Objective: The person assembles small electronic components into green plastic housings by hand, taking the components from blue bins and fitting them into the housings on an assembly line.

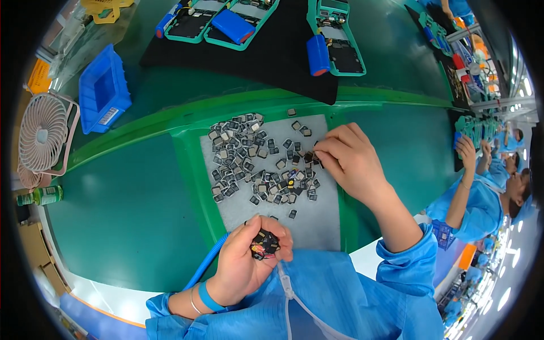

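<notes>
The green table point(124, 221) carries a pale grey pad point(322, 229), and on the pad the work looks only partway along, as a judgement: a clutch of parts is gathered in one palm, while far more lie loose. One heap point(232, 147) of small squarish pieces runs down the pad's left edge from near the far left corner; another point(280, 184) spreads across the middle, with strays toward the far and near edges.

The person's right hand point(354, 164) reaches over the pad's right edge, in its far half, palm down, wrist bent inward and forearm slanting back to the rolled sleeve point(405, 263). Its thumb and forefinger nearly meet at the middle heap's right side; whether they grip a piece cannot be told.

The left hand point(243, 266) is at the pad's near edge, toward the near left corner, palm turned up and fingers curled half closed around dark parts point(264, 245), some showing reddish and yellow bits.
</notes>
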Demonstrator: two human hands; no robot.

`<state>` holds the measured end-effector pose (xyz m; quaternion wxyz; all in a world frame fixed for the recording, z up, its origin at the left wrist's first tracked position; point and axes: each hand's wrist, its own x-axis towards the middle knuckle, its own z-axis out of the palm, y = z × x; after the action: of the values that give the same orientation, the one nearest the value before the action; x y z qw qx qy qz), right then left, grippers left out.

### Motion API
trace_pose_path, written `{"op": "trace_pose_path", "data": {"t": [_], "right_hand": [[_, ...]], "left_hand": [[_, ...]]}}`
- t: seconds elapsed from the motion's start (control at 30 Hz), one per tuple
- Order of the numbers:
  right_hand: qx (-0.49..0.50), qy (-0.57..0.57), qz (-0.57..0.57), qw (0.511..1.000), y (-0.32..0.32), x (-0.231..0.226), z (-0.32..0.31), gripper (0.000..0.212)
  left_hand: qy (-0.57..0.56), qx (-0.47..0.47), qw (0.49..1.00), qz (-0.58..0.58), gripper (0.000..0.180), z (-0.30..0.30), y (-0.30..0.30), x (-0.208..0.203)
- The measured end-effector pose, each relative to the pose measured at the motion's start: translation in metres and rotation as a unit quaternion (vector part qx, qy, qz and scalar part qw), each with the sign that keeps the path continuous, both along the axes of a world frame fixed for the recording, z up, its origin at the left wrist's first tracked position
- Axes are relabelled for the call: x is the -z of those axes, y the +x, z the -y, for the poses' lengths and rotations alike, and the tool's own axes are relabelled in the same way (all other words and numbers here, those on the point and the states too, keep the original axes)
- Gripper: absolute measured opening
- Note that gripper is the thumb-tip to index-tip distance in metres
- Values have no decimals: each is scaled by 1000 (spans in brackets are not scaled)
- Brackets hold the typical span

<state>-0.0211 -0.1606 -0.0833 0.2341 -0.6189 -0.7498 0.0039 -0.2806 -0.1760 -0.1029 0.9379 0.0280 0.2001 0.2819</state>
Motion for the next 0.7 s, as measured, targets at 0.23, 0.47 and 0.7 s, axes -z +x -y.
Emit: {"op": "trace_pose_path", "data": {"t": [0.23, 0.47, 0.7], "right_hand": [[-20, 1, 31, 999, -11, -9, 2, 16], [-49, -44, 91, 994, -12, -25, -6, 14], [-71, -51, 143, 986, -10, -30, -8, 15]], "left_hand": [[8, 10, 1000, -12, 42, -4, 3, -7], [4, 13, 1000, -13, 42, -4, 3, -14], [-2, 24, 996, -81, 42, -5, 6, -32]]}}
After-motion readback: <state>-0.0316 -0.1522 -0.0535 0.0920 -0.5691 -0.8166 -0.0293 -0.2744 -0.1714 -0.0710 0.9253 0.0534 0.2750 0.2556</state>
